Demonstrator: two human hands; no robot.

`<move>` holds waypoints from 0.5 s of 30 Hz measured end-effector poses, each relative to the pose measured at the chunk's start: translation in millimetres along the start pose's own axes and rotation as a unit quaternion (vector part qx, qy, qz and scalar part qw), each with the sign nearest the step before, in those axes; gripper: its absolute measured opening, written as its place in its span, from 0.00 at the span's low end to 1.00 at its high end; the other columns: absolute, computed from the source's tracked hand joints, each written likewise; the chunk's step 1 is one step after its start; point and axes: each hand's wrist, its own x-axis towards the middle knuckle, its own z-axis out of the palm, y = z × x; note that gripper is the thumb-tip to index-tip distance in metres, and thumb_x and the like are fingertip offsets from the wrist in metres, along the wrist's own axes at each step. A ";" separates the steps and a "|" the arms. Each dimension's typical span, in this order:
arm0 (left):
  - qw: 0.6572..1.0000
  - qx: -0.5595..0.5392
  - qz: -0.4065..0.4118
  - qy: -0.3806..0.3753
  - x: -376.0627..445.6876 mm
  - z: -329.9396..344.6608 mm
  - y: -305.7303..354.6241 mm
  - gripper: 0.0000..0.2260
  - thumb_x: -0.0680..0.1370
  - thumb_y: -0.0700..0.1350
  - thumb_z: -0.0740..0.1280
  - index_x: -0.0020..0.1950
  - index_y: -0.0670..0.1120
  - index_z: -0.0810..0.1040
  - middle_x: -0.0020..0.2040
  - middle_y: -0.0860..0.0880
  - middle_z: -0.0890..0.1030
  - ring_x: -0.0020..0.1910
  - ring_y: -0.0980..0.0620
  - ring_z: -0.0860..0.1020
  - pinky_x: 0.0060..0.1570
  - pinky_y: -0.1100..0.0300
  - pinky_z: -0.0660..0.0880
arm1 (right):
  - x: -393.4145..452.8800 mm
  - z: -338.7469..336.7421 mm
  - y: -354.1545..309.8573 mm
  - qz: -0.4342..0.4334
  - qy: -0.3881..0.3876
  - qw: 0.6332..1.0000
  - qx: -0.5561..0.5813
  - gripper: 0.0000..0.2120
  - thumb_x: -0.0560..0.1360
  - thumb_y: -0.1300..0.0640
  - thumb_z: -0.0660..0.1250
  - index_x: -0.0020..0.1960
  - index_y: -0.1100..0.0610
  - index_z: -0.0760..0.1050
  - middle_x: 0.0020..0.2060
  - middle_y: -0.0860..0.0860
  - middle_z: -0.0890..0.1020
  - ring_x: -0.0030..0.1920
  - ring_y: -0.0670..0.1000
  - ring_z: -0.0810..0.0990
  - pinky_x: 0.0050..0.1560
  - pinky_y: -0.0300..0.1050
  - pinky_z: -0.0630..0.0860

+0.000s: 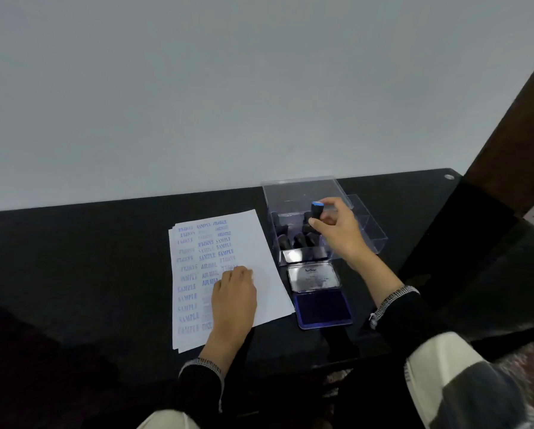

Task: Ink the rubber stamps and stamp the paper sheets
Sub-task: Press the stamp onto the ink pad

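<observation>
Above the clear plastic box [364, 226], the right hand [337, 230] pinches 1 small black rubber stamp with a blue cap [316, 210], light and rigid, best held by its handle, while the left hand [233, 294] presses flat on the white stamped sheets [259, 243] left of the box.

Table [73, 258]: against the wall [197, 88], bearing everything else.
Paper sheets [259, 243]: a stack at the middle of the table, left of the ink pad and the box.
Left hand [233, 297]: on the near part of the sheets.
Ink pad [323, 308]: open, just right of the sheets, its lid [313, 275] lying behind it.
Box [306, 193]: behind the lid, with stamps [293, 239] inside.
Right hand [337, 229]: over the box, holding one stamp [316, 210] upright.
</observation>
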 end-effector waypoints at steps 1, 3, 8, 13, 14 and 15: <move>0.999 -0.045 -0.002 -0.002 -3.3 -3.1 1.8 0.14 0.82 0.42 0.56 0.65 0.46 0.74 0.64 0.51 0.75 0.61 0.50 0.72 0.59 0.57 0.68 | -6.9 -6.8 1.3 -0.003 -0.012 1.000 0.006 0.16 0.75 0.63 0.69 0.59 0.50 0.71 0.47 0.52 0.81 0.48 0.49 0.80 0.50 0.42 0.77; 0.988 -0.151 0.018 -0.013 -9.0 -10.2 7.1 0.13 0.82 0.43 0.58 0.64 0.47 0.76 0.63 0.52 0.76 0.61 0.52 0.71 0.60 0.60 0.67 | -21.2 -17.3 8.4 -0.013 -0.032 0.999 0.005 0.16 0.74 0.66 0.68 0.57 0.51 0.73 0.48 0.53 0.81 0.50 0.50 0.81 0.53 0.44 0.79; 0.956 -0.264 0.095 -0.088 -22.0 -20.4 26.3 0.16 0.79 0.54 0.65 0.65 0.52 0.75 0.65 0.57 0.73 0.67 0.58 0.66 0.69 0.59 0.63 | -57.7 -22.6 33.2 0.009 -0.068 0.998 -0.001 0.09 0.76 0.68 0.66 0.51 0.56 0.73 0.44 0.55 0.81 0.43 0.48 0.82 0.45 0.39 0.76; 0.966 -0.145 0.142 -0.159 -27.6 -17.2 28.2 0.37 0.69 0.72 0.63 0.73 0.56 0.66 0.75 0.59 0.62 0.76 0.56 0.52 0.74 0.56 0.46 | -80.8 -20.9 48.2 0.032 -0.067 0.996 -0.040 0.03 0.79 0.56 0.62 0.47 0.53 0.73 0.41 0.48 0.83 0.36 0.45 0.79 0.37 0.40 0.74; 0.965 -0.136 0.148 -0.166 -27.9 -15.8 27.7 0.39 0.67 0.74 0.62 0.74 0.57 0.64 0.76 0.59 0.61 0.77 0.56 0.50 0.74 0.55 0.45 | -83.2 -21.1 50.5 0.034 -0.066 0.996 -0.053 0.04 0.80 0.55 0.61 0.47 0.54 0.73 0.41 0.48 0.83 0.36 0.45 0.79 0.38 0.40 0.74; 0.965 -0.131 0.152 -0.171 -28.0 -13.9 27.1 0.40 0.67 0.74 0.62 0.75 0.57 0.63 0.76 0.58 0.60 0.77 0.56 0.49 0.74 0.54 0.44 | -85.5 -21.8 51.5 0.032 -0.064 0.995 -0.065 0.05 0.81 0.54 0.60 0.48 0.54 0.73 0.42 0.49 0.82 0.36 0.45 0.79 0.39 0.40 0.74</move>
